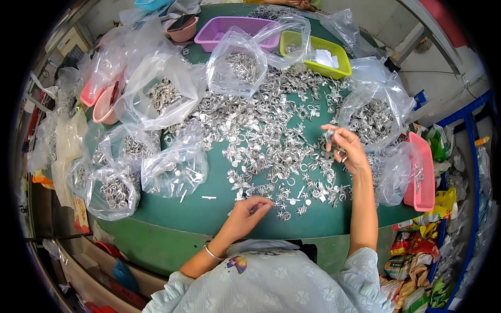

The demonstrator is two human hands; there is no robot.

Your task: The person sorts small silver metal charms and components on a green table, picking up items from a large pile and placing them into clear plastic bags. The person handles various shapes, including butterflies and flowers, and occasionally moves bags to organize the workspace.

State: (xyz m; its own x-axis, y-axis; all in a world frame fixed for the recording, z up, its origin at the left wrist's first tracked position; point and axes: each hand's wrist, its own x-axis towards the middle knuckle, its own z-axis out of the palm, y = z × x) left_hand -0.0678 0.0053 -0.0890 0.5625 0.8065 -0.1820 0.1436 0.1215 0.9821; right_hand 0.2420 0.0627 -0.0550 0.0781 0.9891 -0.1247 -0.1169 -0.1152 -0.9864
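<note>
A wide heap of small silver metal pieces (266, 125), several shaped like rings and flowers, spreads over the green table (219, 219). My right hand (348, 148) is raised over the heap's right side. A small silver metal piece (329, 134) sits at its fingertips, and more silver shows against the curled fingers. Low at the heap's near edge, my left hand (248, 215) is closed, thumb and forefinger together. Something silvery shows inside it, too small to make out. Beside the right hand stands a clear plastic bag (389, 133) filled with like pieces.
More clear bags (175, 169) of pieces crowd the table's left side. At the back are a purple basin (209, 34) and a yellow-green basket (342, 68). A pink tray (417, 193) stands at the right edge. Across the table, another person's hands (297, 4) show.
</note>
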